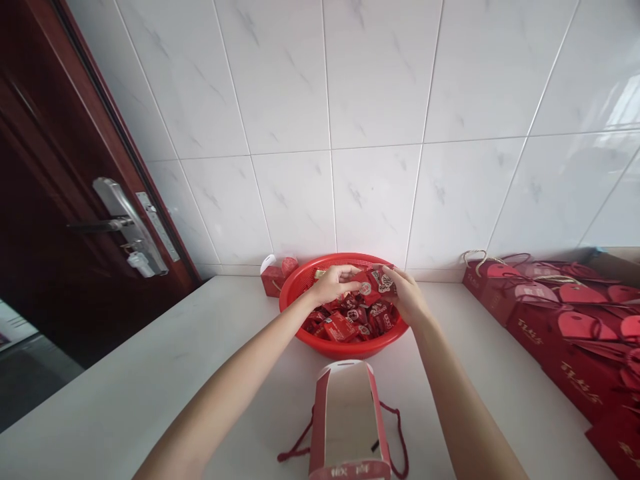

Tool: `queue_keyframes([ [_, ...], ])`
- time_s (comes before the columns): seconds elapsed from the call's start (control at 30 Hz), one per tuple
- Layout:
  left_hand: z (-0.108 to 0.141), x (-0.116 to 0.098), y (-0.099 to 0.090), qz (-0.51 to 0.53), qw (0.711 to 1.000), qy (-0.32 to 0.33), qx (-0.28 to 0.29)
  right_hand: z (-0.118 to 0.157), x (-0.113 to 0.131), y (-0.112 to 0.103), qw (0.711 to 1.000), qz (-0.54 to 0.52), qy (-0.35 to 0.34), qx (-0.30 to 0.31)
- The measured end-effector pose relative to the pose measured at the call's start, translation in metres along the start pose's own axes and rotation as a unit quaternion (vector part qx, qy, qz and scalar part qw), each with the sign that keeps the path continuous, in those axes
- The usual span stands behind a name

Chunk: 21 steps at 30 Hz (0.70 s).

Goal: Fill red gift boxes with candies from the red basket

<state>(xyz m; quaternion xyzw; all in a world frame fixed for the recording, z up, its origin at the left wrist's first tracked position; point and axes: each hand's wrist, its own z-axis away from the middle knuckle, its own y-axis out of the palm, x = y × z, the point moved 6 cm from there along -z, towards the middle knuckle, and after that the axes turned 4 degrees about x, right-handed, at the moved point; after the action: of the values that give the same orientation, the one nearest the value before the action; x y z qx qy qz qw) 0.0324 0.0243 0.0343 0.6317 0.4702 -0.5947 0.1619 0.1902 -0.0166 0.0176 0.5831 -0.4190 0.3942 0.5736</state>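
A red plastic basket (345, 351) full of small red wrapped packets (340, 327) stands against the tiled wall. Above its contents, my left hand (336, 283) and my right hand (406, 293) hold red packets (377, 283) between them, the left at one side with thumb and fingers pinching, the right with its fingers closed at the other side. How many packets they hold is hard to tell. Nearer to me, an open pink-red paper box (353, 413) with dark red cord handles lies on the white surface; its inside shows pale.
Many red gift boxes (560, 340) with cord handles stand in rows at the right. Behind the basket's left side is a small red box (273, 280). A dark red door (65, 167) with a metal handle is at the left.
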Motion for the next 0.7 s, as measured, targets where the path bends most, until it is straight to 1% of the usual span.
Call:
queue_keyframes([
  [0.23,-0.002,0.005,-0.006,-0.004,0.999,0.021,-0.041,0.001,-0.001,0.003,0.999,0.034,0.011,0.018],
  [0.47,-0.004,0.009,-0.007,-0.012,0.998,0.023,-0.048,0.003,0.000,0.005,0.999,0.035,0.025,0.019],
  [0.7,-0.006,0.012,-0.009,-0.017,0.998,0.026,-0.059,-0.001,-0.005,0.004,0.997,0.055,0.018,0.046],
])
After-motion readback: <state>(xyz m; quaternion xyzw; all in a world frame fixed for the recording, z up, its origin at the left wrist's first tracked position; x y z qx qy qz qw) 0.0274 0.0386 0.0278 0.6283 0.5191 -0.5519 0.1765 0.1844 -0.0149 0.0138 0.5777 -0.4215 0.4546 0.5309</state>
